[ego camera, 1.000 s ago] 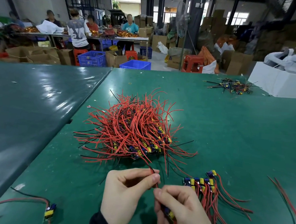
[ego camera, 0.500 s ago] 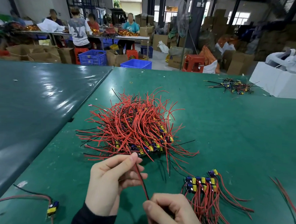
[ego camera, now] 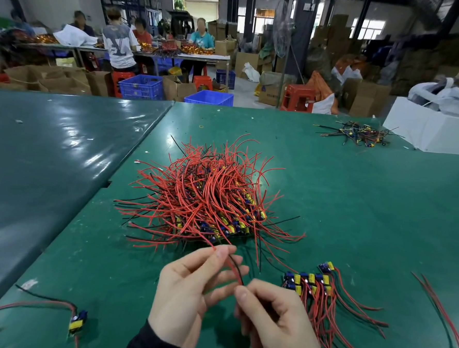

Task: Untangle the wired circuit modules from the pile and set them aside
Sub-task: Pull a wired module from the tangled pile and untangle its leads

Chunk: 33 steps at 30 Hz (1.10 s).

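On the green table (ego camera: 355, 208), the left hand (ego camera: 189, 292) has slid to the wire tips (ego camera: 229, 261), pinching; the right hand (ego camera: 276, 319) pinches lower. Pile (ego camera: 208, 199) mid-frame, sorted row (ego camera: 313, 282) lower right: one module nearly straightened.

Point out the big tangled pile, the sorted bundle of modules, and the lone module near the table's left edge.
tangled pile (ego camera: 208, 196), head view, on the red wires at its middle.
sorted bundle (ego camera: 310, 281), head view, on its yellow and blue modules.
lone module (ego camera: 77, 323), head view, on its yellow body.
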Each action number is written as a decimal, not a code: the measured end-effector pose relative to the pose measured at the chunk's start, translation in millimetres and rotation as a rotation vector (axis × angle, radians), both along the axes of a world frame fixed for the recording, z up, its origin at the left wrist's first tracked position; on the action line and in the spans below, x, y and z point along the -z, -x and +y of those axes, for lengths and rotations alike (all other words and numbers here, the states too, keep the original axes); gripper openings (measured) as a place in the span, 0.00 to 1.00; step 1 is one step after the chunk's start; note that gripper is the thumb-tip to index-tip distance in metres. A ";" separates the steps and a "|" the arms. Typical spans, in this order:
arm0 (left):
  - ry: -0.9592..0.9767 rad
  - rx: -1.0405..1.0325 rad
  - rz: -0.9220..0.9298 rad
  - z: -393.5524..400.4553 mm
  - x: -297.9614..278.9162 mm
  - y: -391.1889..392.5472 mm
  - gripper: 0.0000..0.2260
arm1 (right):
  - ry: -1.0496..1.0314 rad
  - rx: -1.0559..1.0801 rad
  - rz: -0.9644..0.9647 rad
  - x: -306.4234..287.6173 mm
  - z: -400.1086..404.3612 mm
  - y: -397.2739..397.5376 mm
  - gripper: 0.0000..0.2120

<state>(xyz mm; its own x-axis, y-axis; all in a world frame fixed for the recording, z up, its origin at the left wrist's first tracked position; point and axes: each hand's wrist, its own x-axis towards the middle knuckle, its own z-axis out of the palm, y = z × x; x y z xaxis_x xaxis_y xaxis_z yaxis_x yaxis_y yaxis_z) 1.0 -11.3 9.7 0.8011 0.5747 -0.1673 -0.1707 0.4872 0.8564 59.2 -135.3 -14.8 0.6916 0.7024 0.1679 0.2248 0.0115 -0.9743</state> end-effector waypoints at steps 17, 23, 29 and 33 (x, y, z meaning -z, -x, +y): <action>-0.322 0.087 -0.031 -6.1 11.2 -3.7 0.09 | -0.062 0.080 -0.141 7.8 -0.2 -8.9 0.15; -0.316 0.072 -0.023 -6.9 14.1 -3.8 0.05 | -0.054 0.050 -0.119 5.2 -0.6 -7.6 0.08; -0.224 -0.035 -0.023 9.3 7.8 -0.2 0.08 | 0.000 0.020 -0.139 1.1 -1.2 2.5 0.09; -0.213 -0.081 -0.061 18.7 3.9 2.2 0.07 | -0.004 -0.014 -0.148 -2.3 0.2 6.9 0.08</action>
<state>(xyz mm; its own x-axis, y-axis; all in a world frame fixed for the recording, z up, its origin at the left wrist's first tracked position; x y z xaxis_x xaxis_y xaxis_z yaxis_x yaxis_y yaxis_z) -1.3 7.4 5.7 0.7556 0.6549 0.0118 -0.2564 0.2790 0.9254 52.3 -135.0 -12.5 0.6497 0.7108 0.2696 0.3654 0.0189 -0.9306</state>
